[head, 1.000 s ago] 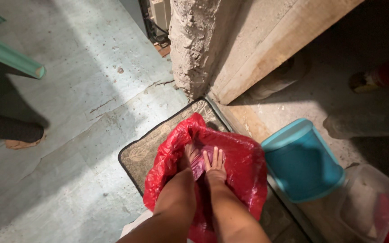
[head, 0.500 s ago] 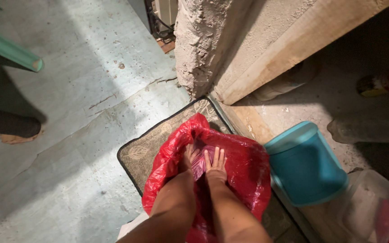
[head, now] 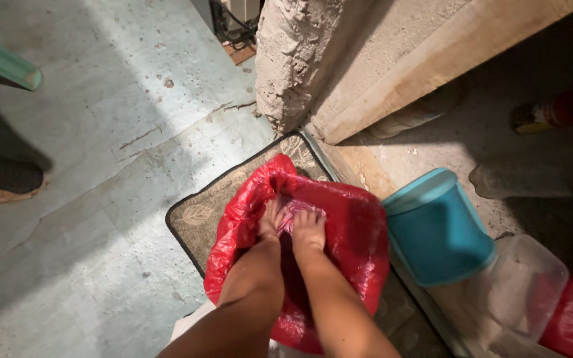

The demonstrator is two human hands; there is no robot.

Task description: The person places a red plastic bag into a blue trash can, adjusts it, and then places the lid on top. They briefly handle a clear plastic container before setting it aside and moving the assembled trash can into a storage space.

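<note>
Pressing down inside crinkled red plastic bag (head: 353,245), which sits on brown leaf-patterned floor mat (head: 200,219) beside teal plastic bucket (head: 436,229).
Left hand (head: 270,222) and right hand (head: 308,229) lie flat, fingers extended, on pinkish plastic bundle (head: 292,211), gripping nothing; pressure best kept even so the thin film holds.

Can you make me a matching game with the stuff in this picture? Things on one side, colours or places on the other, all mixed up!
Things:
1. bag
2. bucket
3. mat
4. hands

Colours or places:
A. blue, right of the bag
B. inside the bag's opening
C. red and shiny
D. brown with leaf shapes, under the bag

Pairs: 1-C, 2-A, 3-D, 4-B
</note>
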